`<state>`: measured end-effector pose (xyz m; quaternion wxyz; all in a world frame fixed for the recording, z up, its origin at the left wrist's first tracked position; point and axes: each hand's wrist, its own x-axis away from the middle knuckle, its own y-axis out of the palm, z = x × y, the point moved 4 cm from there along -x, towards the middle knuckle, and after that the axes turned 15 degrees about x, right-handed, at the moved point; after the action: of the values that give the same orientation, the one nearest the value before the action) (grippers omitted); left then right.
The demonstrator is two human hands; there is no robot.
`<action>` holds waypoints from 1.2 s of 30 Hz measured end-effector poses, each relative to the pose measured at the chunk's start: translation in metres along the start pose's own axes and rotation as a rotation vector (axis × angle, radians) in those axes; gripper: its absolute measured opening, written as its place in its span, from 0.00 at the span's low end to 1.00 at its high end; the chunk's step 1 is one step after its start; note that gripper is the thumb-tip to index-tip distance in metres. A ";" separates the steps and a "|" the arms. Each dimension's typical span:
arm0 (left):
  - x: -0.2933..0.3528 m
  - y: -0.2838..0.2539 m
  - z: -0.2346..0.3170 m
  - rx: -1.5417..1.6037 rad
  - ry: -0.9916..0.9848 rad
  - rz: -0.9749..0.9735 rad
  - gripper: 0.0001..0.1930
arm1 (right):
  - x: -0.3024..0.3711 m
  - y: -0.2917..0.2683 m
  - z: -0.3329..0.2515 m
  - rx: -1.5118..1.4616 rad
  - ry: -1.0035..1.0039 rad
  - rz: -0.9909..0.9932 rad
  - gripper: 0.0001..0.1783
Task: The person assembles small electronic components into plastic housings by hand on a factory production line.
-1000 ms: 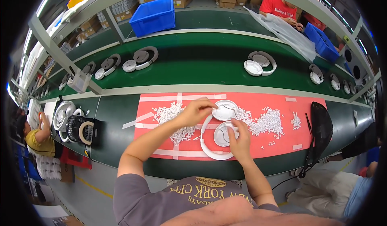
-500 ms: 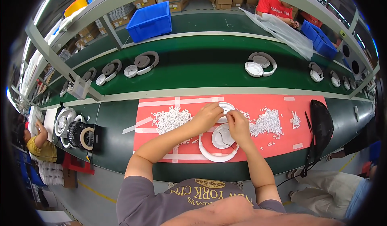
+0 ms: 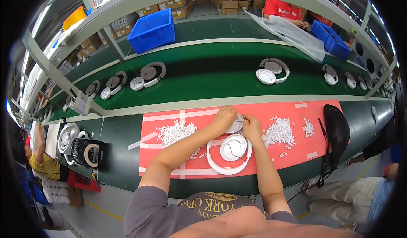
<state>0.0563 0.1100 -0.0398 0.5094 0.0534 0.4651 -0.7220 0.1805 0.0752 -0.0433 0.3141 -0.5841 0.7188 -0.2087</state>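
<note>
A pair of white headphones (image 3: 229,170) lies on the red mat, its band curving toward me. Its nearer ear cup (image 3: 232,148) is open, with a thin dark wire across it. My left hand (image 3: 224,120) is closed on the left rim of the farther ear cup (image 3: 235,126). At that cup's right side is my right hand (image 3: 252,129), its fingers bent and closed at the rim. Fingers partly cover this cup, and any small part in them is too small to make out. Small white plastic pieces (image 3: 177,133) are heaped left of the hands.
Another white pile (image 3: 280,133) lies right, near a black mesh item (image 3: 337,130). Beyond a grey rail, headphones (image 3: 272,71) sit along the green belt (image 3: 199,77). More headphones (image 3: 68,138) lie left. Blue bins (image 3: 151,31) and a red-shirted person (image 3: 283,9) are farther back.
My hands have moved apart from their pinch over the farther ear cup to its two sides. The view has shifted slightly. At far left, the person in yellow has raised an arm.
</note>
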 end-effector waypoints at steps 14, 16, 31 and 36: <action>-0.014 -0.002 0.020 -0.112 -0.010 -0.012 0.08 | 0.005 -0.003 0.012 -0.032 -0.019 0.069 0.13; -0.019 -0.008 0.013 -0.166 -0.043 0.022 0.08 | 0.007 -0.002 0.010 -0.075 0.026 0.059 0.13; -0.036 0.013 -0.011 -0.091 0.367 -0.425 0.04 | -0.004 -0.007 0.016 -0.013 -0.026 0.140 0.10; -0.039 -0.004 -0.019 -0.092 0.220 -0.516 0.05 | -0.015 -0.035 0.023 0.169 -0.111 0.172 0.09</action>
<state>0.0637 0.1505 -0.0266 0.2574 -0.0120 0.5480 -0.7958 0.2230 0.0836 -0.0331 0.4182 -0.5027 0.7274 -0.2080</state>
